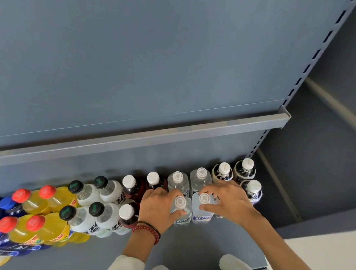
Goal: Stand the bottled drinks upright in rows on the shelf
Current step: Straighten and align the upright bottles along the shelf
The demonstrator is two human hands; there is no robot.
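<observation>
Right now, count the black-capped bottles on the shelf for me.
4 black-capped bottles: back row, left and right; front row, left and right. They stand between the yellow red-capped bottles and the dark white-capped bottles. None looks hidden.

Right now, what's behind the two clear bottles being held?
Two more clear bottles stand upright behind the held bottles, by the back panel. The left hand and right hand cover their lower parts.
</observation>
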